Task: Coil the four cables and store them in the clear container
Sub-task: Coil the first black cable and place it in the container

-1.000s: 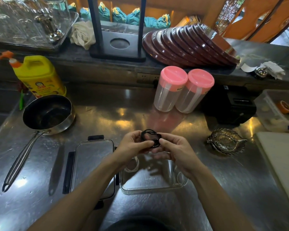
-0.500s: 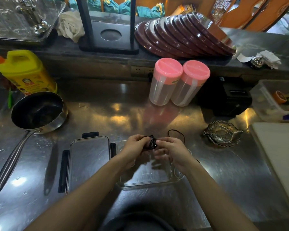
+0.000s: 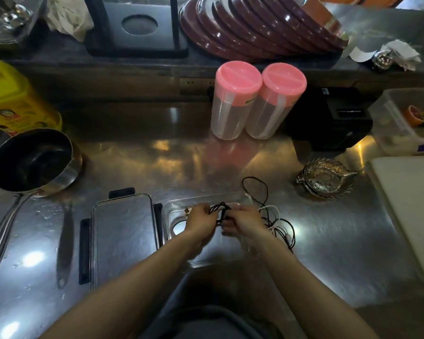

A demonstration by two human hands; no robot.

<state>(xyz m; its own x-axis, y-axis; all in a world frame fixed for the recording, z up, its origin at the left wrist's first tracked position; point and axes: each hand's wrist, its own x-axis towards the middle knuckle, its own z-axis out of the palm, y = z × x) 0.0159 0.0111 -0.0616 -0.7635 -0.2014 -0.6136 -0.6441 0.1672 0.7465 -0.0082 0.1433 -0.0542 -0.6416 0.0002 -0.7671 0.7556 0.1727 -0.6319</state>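
Stainless steel counter (image 3: 181, 162), reflective, scuffed. Placed directly on it: saucepan (image 3: 32, 160) at left with handle run toward the near edge; yellow jug (image 3: 12, 99) behind it; lid (image 3: 124, 238) just left of clear container (image 3: 206, 199); loose cables (image 3: 277, 221) tangled at container's right; two pink-lidded jars (image 3: 255, 101) side by side at back; black box (image 3: 333, 118); silver leaf dish (image 3: 326, 178); white board (image 3: 411, 211) at right.
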